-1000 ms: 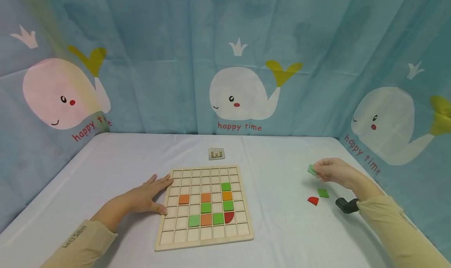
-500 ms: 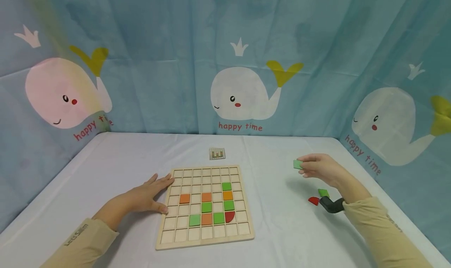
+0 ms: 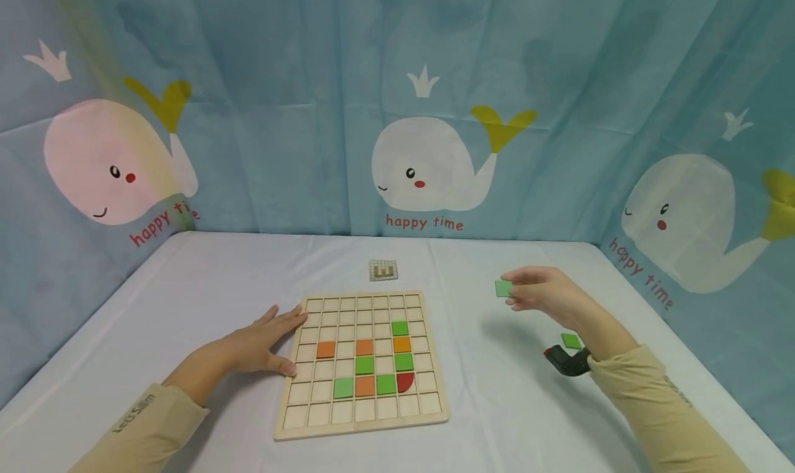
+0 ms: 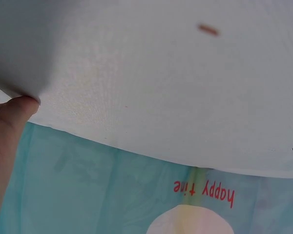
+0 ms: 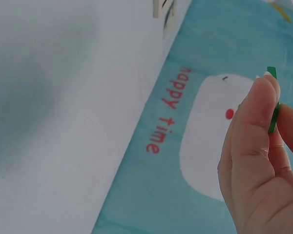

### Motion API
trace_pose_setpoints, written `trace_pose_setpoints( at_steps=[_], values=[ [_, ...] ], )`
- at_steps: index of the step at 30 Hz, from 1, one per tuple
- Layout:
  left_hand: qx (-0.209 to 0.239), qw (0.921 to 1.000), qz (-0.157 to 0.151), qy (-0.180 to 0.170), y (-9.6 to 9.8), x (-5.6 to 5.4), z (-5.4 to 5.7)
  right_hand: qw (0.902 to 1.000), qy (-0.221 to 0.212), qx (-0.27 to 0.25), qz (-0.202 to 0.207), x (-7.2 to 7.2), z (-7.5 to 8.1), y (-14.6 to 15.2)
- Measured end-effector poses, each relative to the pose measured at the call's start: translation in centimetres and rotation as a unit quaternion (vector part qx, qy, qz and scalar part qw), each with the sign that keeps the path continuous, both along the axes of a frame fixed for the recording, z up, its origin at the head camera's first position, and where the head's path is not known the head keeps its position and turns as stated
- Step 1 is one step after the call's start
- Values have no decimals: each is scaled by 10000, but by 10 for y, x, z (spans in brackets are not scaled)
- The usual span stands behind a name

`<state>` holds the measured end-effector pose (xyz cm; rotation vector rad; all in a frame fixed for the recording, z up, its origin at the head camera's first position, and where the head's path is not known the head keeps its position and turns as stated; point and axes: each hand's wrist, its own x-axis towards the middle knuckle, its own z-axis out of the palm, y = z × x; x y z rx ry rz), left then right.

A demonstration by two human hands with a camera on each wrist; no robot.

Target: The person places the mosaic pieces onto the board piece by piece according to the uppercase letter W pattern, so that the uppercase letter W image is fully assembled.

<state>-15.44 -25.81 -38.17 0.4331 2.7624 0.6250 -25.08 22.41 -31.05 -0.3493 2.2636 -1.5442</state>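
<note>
A green square tile point(image 3: 503, 288) is pinched between the thumb and fingers of my right hand point(image 3: 539, 295), raised above the table right of the board. In the right wrist view the tile point(image 5: 273, 122) shows edge-on. My left hand point(image 3: 259, 344) rests with spread fingers at the left edge of the wooden grid board point(image 3: 360, 430); its thumb and fingertips touch the rim. On the board lie several green tiles point(image 3: 364, 365), orange tiles point(image 3: 326, 350), a yellow-orange tile point(image 3: 402, 344) and a red quarter-round piece point(image 3: 405, 382).
Behind the board lies a small pattern card point(image 3: 383, 271). Another green tile point(image 3: 571, 340) lies on the white table under my right forearm. A black wrist camera point(image 3: 566, 361) largely hides a red piece point(image 3: 546, 353). A blue whale-print curtain point(image 3: 298, 169) stands behind the table.
My right hand has moved left toward the board, carrying the green tile. The wrist camera now covers most of the loose red piece. My left hand has stayed at the board's edge.
</note>
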Motion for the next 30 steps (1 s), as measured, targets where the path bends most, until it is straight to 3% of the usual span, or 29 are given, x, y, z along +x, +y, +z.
trace_pose_setpoints(
  at_steps=[30],
  values=[
    [-35,10000,3,13,0,0,-1,9975,113,-384,574,8,-1,-54]
  ],
)
